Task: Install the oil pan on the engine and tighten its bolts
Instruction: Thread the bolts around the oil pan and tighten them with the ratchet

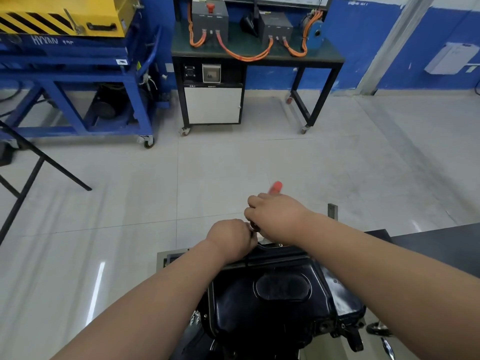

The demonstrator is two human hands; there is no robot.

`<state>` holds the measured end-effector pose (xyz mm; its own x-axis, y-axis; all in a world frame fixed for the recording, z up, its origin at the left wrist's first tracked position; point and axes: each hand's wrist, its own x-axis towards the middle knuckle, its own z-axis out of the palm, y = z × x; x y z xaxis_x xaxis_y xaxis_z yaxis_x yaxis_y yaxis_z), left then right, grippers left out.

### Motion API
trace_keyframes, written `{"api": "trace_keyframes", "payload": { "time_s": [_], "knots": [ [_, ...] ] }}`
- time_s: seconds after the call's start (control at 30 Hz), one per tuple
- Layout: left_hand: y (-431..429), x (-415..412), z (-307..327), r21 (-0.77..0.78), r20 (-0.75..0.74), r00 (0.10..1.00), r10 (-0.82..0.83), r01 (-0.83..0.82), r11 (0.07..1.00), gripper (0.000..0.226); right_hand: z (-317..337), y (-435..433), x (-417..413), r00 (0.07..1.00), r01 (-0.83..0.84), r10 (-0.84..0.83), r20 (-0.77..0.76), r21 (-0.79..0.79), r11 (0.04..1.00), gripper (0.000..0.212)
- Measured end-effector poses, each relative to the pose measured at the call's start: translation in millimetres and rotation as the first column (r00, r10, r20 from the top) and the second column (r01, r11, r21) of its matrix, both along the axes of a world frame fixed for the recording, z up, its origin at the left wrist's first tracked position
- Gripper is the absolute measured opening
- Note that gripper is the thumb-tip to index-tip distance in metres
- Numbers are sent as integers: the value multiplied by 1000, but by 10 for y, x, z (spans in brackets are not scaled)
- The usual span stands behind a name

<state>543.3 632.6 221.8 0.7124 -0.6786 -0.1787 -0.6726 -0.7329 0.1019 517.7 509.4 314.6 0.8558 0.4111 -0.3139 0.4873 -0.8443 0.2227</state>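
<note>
Blue wall (363, 48), glossy tiled floor (259, 157)

Both hands at far rim of black oil pan (272, 300), lower centre of frame.
R hand (276, 216) curls round a red-handled tool (276, 186), red tip poking out above the knuckles, blurred. L hand (231, 236) sits just left of it w/ fingers curled; a bit of metal shows btwn the two hands, can't tell if L grips it. Pan sits dome-up on the engine (342, 326), oval boss at its middle. Grey tile floor (259, 157) fills mid-frame. Upper left: blue cart (78, 76) w/ yellow unit (65, 14) on top. Upper centre: black bench (322, 59) w/ grey boxes and orange cables (244, 57).
</note>
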Motion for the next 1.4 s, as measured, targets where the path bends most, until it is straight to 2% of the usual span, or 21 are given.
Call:
{"api": "trace_keyframes", "payload": {
  "time_s": [0.03, 0.13, 0.2, 0.27, 0.33, 0.4, 0.47, 0.5, 0.57, 0.63, 0.73, 0.8, 0.87, 0.93, 1.0, 1.03, 1.13, 1.2, 1.27, 1.3, 1.4],
  "knots": [
    [5, 4, 8, 6, -24, 999, 21, -21, 1000, 37, -3, 15, -6, 999, 44, -44, 9, 0, 999, 20],
    [16, 0, 41, 51, -140, 987, 75, -68, 996, 27, -64, 108, -56, 948, 312, -312, -58, -10, 950, 46],
    [20, -2, 53, 43, -200, 975, 99, -92, 995, 21, -102, 130, -79, 912, 399, -393, -120, 35, 916, 49],
    [23, -15, 66, 50, -178, 981, 75, -67, 997, 26, -75, 110, -75, 958, 278, -271, -99, 67, 958, 35],
    [15, -36, 50, 73, -93, 995, -21, 27, 997, 29, -42, 38, -49, 997, 57, -53, -64, 74, 996, 21],
    [20, -30, 39, 43, -72, 997, -25, 29, 999, 31, -17, -15, -8, 998, -44, 46, -38, 70, 997, 21],
    [36, 0, 46, 32, -109, 994, 32, -29, 999, 37, -29, 26, -9, 1000, 19, -19, -13, 54, 998, 23],
    [42, 20, 42, 34, -144, 988, 63, -58, 998, 38, -50, 67, -21, 995, 104, -104, -8, 37, 994, 32],
    [49, 55, 47, 27, -227, 968, 104, -100, 995, 28, -96, 138, -36, 947, 317, -316, -54, 18, 948, 50],
    [48, 71, 64, 39, -230, 971, 60, -53, 998, 21, -95, 159, -34, 921, 381, -375, -100, 39, 924, 48],
    [34, 70, 60, 83, -136, 989, -62, 74, 994, 30, -11, 101, 17, 989, 123, -120, -85, 39, 992, 20],
    [28, 69, 42, 75, -86, 993, -76, 83, 994, 36, 30, 55, 52, 999, -29, 30, -41, 16, 999, 20],
    [18, 92, 62, 75, -107, 993, -41, 49, 996, 41, 16, 81, 42, 1000, -6, 6, -13, -9, 1000, 18],
    [21, 118, 93, 84, -191, 981, 17, -1, 996, 33, -17, 145, -5, 985, 172, -172, -19, -20, 985, 31],
    [23, 147, 110, 72, -257, 966, 19, 0, 997, 26, -46, 161, -11, 921, 376, -375, -110, -7, 927, 39],
    [24, 147, 113, 68, -263, 965, 5, 14, 998, 27, -47, 157, -13, 915, 383, -380, -135, -3, 924, 37],
    [11, 125, 94, 67, -133, 986, -103, 112, 991, 37, 3, 83, 22, 994, 80, -82, -77, -31, 996, 22],
    [11, 126, 83, 63, -95, 986, -134, 141, 988, 37, 18, 31, 57, 999, -14, 14, -34, -14, 1000, 21],
    [23, 156, 105, 44, -130, 987, -90, 96, 994, 34, 9, 52, 46, 998, 66, -66, -16, -2, 998, 20],
    [32, 174, 124, 43, -156, 986, -62, 69, 997, 32, -14, 85, 23, 989, 148, -148, -21, -8, 989, 26],
    [47, 216, 154, 43, -234, 971, -43, 54, 998, 23, -76, 150, -21, 902, 415, -413, -124, -8, 910, 38]
  ]
}}
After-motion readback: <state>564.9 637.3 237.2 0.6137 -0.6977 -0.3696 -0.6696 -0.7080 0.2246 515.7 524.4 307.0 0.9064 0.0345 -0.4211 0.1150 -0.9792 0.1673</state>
